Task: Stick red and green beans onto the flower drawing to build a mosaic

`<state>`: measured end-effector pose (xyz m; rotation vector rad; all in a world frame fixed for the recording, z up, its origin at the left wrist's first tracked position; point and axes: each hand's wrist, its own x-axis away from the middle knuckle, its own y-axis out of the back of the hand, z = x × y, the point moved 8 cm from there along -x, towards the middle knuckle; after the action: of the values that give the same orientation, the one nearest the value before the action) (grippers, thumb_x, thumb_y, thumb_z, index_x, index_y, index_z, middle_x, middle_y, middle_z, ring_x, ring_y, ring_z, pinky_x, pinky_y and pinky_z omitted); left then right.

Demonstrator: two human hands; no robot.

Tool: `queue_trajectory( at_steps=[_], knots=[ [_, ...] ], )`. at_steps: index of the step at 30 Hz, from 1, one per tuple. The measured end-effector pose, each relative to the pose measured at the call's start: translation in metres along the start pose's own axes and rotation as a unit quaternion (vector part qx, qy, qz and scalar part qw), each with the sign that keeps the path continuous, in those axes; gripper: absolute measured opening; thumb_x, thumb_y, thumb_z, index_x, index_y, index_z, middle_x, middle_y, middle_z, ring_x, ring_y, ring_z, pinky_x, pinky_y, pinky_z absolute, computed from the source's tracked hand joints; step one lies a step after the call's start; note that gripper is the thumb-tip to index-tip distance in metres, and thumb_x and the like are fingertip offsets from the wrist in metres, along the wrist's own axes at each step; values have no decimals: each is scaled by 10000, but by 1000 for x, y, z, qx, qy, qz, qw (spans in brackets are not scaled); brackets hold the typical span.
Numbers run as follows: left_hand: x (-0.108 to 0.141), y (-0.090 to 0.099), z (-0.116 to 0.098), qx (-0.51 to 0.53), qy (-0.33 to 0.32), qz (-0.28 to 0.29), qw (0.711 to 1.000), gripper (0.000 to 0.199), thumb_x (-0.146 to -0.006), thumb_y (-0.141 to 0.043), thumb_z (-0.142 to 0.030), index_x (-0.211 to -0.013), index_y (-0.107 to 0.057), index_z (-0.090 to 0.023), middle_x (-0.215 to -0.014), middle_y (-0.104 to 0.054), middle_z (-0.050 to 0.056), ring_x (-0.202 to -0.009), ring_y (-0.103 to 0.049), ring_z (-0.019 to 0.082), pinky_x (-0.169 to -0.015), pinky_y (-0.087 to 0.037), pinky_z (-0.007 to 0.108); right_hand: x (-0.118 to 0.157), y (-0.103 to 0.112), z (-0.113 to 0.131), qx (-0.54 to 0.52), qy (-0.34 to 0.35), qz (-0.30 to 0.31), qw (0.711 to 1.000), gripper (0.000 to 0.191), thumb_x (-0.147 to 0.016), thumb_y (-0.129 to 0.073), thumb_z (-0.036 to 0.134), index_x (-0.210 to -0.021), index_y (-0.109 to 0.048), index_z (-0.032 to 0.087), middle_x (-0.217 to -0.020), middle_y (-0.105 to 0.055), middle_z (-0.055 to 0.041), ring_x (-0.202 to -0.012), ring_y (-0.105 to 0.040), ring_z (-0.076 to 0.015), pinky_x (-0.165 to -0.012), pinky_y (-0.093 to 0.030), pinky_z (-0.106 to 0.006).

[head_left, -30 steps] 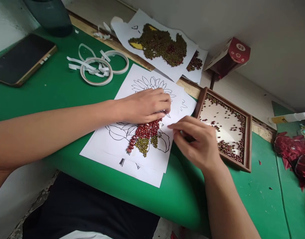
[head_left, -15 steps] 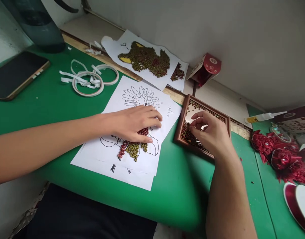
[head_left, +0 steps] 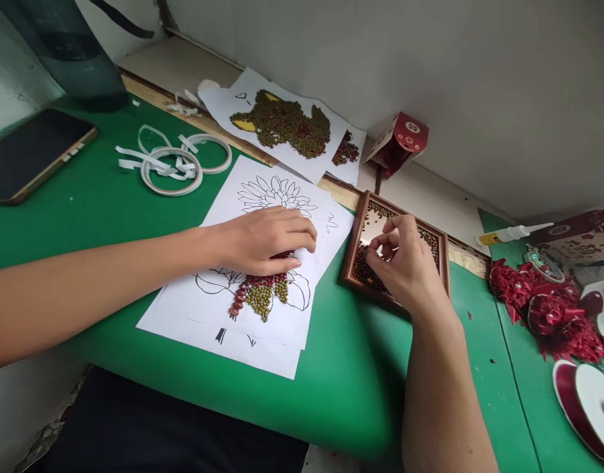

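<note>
My left hand (head_left: 270, 240) rests palm down on a sheet of paper (head_left: 184, 315) with a line-drawn flower, its fingers loosely spread. Below that hand, red beans (head_left: 237, 299) and green mung beans (head_left: 259, 302) form a stem and leaf shapes; the hand hides part of the drawing. My right hand (head_left: 405, 263) is over a brown-framed tray (head_left: 346, 266) holding loose small beans (head_left: 364, 269). Its thumb and index finger are pinched together at the beans; what is between them is too small to make out.
Two tape rolls (head_left: 172, 192) with peeled strips lie at left, near a phone (head_left: 39, 151) and dark bottle (head_left: 90, 72). A bean-covered animal picture (head_left: 287, 125) leans behind. At right are a glue tube (head_left: 509, 234), red ribbon flowers (head_left: 553, 312) and a ribbon spool (head_left: 595, 401).
My right thumb and index finger have come together over the tray. My left hand stays on the paper. The whole view has shifted slightly.
</note>
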<state>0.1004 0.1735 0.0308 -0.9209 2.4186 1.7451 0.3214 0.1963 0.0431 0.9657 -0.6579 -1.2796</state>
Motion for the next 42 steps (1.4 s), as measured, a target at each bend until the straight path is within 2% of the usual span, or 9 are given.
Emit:
queue_trajectory(
  at_steps=[3,8,13,15,19,24,29,35,42],
  knots=[
    [-1,4,-4,-23,-22,-30,999,194,-982,-585,-183,-1151,-682,-191,-1229,-725,119,-1103,-649,248,-918,-491,398,5,-6,26,-133,30,-23,990,332,-849,-642,209,-1035,-378,282,-833,-628,36,-618,-499,-146,-594,-393,-308],
    [0,14,-14,-55,-59,-85,993,139,-944,-605,-177,-1040,-689,-232,-1180,-739,78,-1033,-668,232,-854,-490,393,21,-53,77,-331,63,100,936,391,-888,-666,207,-991,-300,300,-853,-614,45,-686,-481,-141,-620,-396,-301],
    [1,16,-24,-79,-77,-91,990,135,-966,-572,-203,-1008,-689,-255,-1181,-746,48,-1053,-670,217,-835,-486,388,22,-65,81,-460,31,113,880,468,-907,-731,293,-984,-269,307,-847,-585,65,-643,-444,-120,-581,-373,-277],
    [0,15,-25,-80,-75,-90,990,145,-969,-566,-196,-1009,-691,-259,-1176,-747,39,-1036,-673,203,-826,-488,377,21,-64,77,-476,18,115,872,491,-918,-745,363,-984,-261,312,-857,-603,65,-616,-447,-121,-562,-382,-281],
    [0,18,-22,-71,-62,-111,989,148,-955,-579,-178,-984,-698,-262,-1118,-747,31,-970,-673,182,-819,-497,361,20,-63,75,-471,4,119,874,523,-912,-763,463,-989,-267,316,-853,-607,60,-599,-485,-130,-546,-411,-302],
    [1,20,-20,-60,-60,-116,990,139,-955,-582,-199,-972,-705,-260,-1077,-748,34,-937,-678,185,-807,-503,359,21,-65,77,-473,10,117,873,545,-901,-792,429,-986,-265,317,-854,-627,66,-599,-486,-127,-558,-415,-305],
    [3,24,-25,-53,-80,-148,984,129,-927,-617,-165,-961,-704,-254,-1068,-749,27,-910,-681,170,-782,-510,337,21,-65,77,-489,9,115,864,520,-900,-797,389,-999,-292,315,-854,-632,67,-604,-494,-113,-576,-434,-298],
    [0,20,-22,-57,-49,-120,990,156,-958,-564,-202,-929,-709,-251,-1050,-765,36,-887,-692,174,-778,-538,348,20,-65,76,-480,13,109,870,526,-893,-805,410,-1017,-302,319,-839,-616,68,-596,-497,-123,-574,-436,-310],
    [2,23,-25,-56,-71,-148,985,139,-929,-589,-164,-912,-702,-244,-1039,-751,25,-876,-684,161,-761,-525,326,21,-64,76,-467,17,108,877,525,-881,-814,414,-1029,-319,317,-848,-607,57,-639,-514,-135,-592,-430,-314]
  ],
)
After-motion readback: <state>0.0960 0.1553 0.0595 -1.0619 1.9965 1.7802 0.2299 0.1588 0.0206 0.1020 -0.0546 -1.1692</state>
